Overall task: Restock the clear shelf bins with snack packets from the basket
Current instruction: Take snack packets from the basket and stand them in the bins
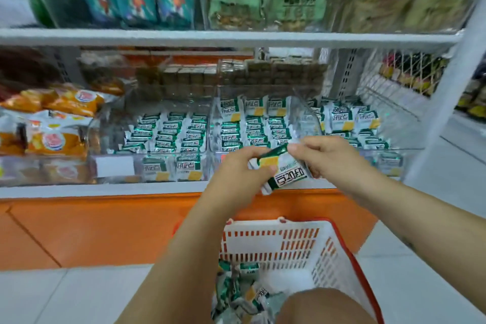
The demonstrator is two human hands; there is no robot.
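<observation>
Both hands — left hand (243, 168), right hand (324, 155) — pinch one green-white snack packet (285, 172) above the shelf's front edge, basket (276, 244) below; suggest turning it upright, label forward, then slotting it into the middle clear bin (215, 123) row.

Packets (286, 173): glossy plastic film, crinkled. Bins (306, 116): clear hard plastic, shiny. Basket (263, 244): white matt plastic w/ red rim. Shelf (184, 37): smooth white metal.

The white lower shelf (105, 189) bears clear bins (212, 129) side by side — green-and-white snack packets (168, 134) fill them; the red-rimmed basket (265, 244) stands on the tiled floor (52, 297).
</observation>
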